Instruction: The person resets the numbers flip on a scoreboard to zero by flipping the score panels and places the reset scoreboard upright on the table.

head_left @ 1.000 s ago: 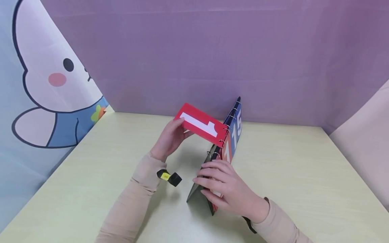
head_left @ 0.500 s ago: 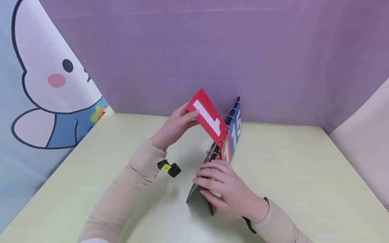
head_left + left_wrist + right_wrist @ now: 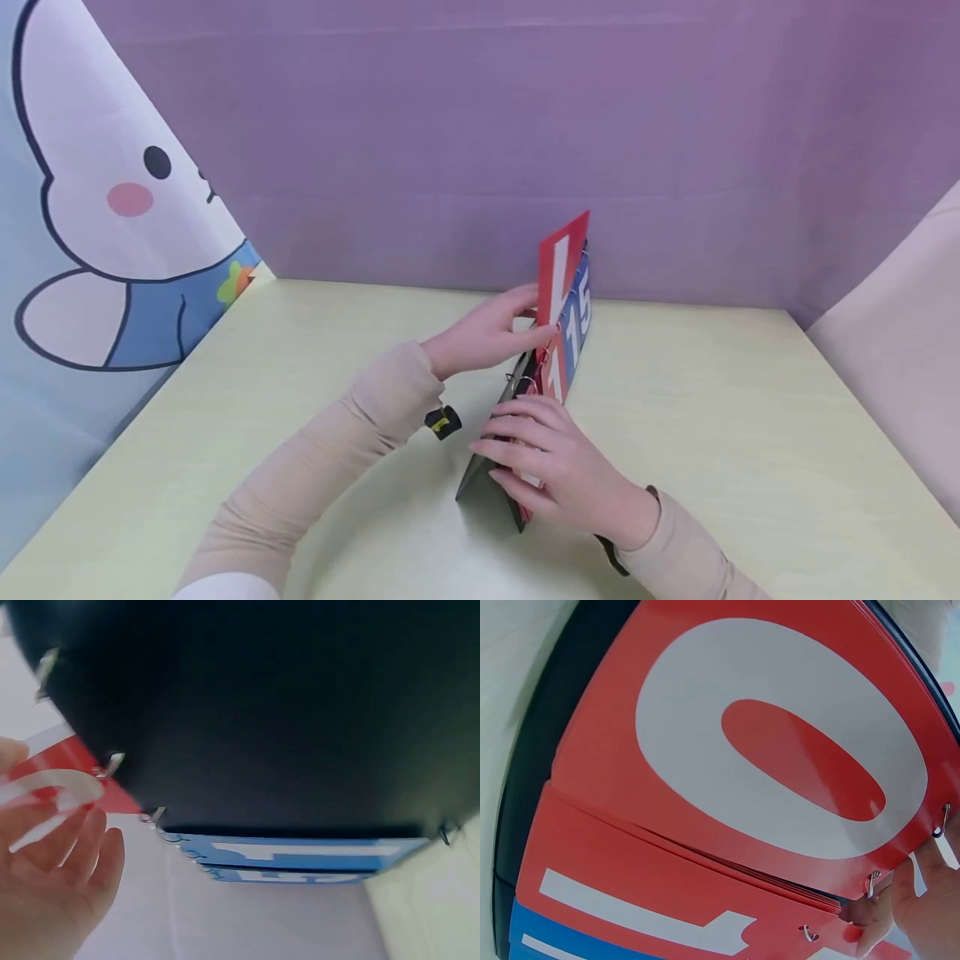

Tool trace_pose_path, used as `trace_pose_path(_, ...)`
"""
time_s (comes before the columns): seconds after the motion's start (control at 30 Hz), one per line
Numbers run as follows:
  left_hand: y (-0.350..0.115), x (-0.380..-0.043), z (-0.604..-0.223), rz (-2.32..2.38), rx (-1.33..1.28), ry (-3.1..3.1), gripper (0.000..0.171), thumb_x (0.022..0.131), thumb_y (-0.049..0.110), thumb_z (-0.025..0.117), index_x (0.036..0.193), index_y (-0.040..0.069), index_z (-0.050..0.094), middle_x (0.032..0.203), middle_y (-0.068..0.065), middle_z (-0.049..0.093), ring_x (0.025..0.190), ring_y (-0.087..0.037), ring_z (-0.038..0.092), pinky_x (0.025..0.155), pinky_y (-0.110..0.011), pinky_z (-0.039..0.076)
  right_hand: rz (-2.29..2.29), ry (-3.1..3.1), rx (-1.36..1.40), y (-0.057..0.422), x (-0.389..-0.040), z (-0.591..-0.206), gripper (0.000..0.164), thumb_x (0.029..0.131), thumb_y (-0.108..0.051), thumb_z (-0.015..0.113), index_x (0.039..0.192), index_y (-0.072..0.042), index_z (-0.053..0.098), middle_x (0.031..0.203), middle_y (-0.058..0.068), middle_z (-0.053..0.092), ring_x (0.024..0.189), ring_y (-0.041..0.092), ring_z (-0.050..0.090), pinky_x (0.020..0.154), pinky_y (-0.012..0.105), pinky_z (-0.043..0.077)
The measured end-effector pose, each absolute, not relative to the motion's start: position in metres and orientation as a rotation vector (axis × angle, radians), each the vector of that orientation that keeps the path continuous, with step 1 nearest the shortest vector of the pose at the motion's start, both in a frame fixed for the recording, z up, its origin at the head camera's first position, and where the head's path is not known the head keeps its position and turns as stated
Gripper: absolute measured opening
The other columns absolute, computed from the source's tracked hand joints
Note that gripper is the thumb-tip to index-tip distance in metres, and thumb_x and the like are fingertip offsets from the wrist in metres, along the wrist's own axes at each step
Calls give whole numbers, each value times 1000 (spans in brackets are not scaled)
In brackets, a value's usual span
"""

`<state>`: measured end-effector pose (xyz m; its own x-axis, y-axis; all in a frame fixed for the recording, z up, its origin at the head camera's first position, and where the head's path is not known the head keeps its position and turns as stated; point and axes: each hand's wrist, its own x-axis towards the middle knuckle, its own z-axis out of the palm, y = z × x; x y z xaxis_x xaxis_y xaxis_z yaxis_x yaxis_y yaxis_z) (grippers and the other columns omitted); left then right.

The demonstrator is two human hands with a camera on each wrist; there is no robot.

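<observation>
A purple backdrop (image 3: 480,125) rose beyond both hands, with a cartoon print (image 3: 112,167) well out to the left of the left hand (image 3: 483,333). A black strap (image 3: 444,422) showed under that hand's wrist. Blue cards (image 3: 577,312) reading 1 and 5 hung just past its fingertips.

The scoreboard (image 3: 285,727) stood on the surface (image 3: 712,433) between the hands, running away from the right one. The left hand, fingers slightly bent, held a red card (image 3: 566,258) upright above the rings, thumb in front and fingers behind. The right hand (image 3: 562,467) lay over the scoreboard's near end, fingers spread and gently bent across the top edge; a 0 card (image 3: 802,761) hung beneath it.

The red card hid the left fingertips from the head camera, and the black back panel filled most of the left wrist view. The right thumb was hidden, so I could not tell whether that hand gripped or merely rested.
</observation>
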<state>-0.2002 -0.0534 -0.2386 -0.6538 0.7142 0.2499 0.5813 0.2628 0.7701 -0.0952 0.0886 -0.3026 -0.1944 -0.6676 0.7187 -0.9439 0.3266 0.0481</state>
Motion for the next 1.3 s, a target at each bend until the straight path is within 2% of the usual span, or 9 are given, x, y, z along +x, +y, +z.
trace_pose_path(0.27,-42,-201,-241,842,1591,2550,41,96,14,51,136,6,51,145,-7,45,134,-22,39,111,-34,32,517,-1941,1409,89,-95,-302,20,94,-17,55,107,-11,69,103,0,66,107,23,55,99,40,40)
trace_pose_path(0.37,-38,-203,-243,695,1690,2562,36,93,13,51,128,8,59,137,-5,53,132,-21,40,112,-36,28,504,-1949,1405,89,-95,-302,20,94,-17,55,106,-11,69,103,-1,66,108,22,55,99,40,39)
trace_pose_path(0.47,-38,-206,-245,622,1710,2553,26,89,11,52,110,11,68,124,-1,62,133,-21,39,114,-39,23,504,-1929,1416,88,-96,-302,20,92,-16,57,107,-10,69,103,0,66,107,22,55,99,38,39)
trace_pose_path(0.57,-39,-208,-247,588,1689,2550,20,88,9,51,95,13,69,110,3,67,134,-20,37,114,-42,20,520,-1910,1429,87,-96,-302,20,89,-14,60,107,-10,68,104,1,66,107,21,55,100,37,39)
trace_pose_path(0.8,-38,-210,-250,551,1693,2539,20,90,12,49,87,14,69,98,4,68,135,-19,35,114,-39,22,529,-1907,1431,88,-96,-302,20,90,-14,59,107,-10,68,104,0,66,107,22,55,100,37,39)
trace_pose_path(0.9,-39,-212,-252,657,1707,2475,21,90,11,48,93,12,69,103,2,67,135,-19,35,114,-35,24,524,-1908,1426,88,-95,-303,20,91,-14,58,107,-9,68,105,1,66,107,22,55,100,37,40)
trace_pose_path(1.03,-44,-217,-260,1048,1607,2328,26,95,11,47,113,7,64,121,-4,62,131,-19,40,111,-34,30,525,-1924,1417,90,-94,-303,20,92,-16,57,108,-11,68,105,1,66,108,22,55,99,39,39)
trace_pose_path(1.17,-47,-225,-268,1451,1289,2293,30,99,16,45,126,9,57,133,-4,53,127,-18,46,107,-40,36,535,-1940,1410,90,-94,-303,20,94,-18,54,109,-12,67,105,0,66,108,21,54,99,39,39)
trace_pose_path(1.3,-46,-237,-279,1573,961,2306,36,101,22,42,133,9,49,138,-5,48,129,-21,45,107,-40,37,531,-1944,1410,92,-94,-302,23,97,-21,49,110,-12,67,105,0,66,108,21,55,100,38,39)
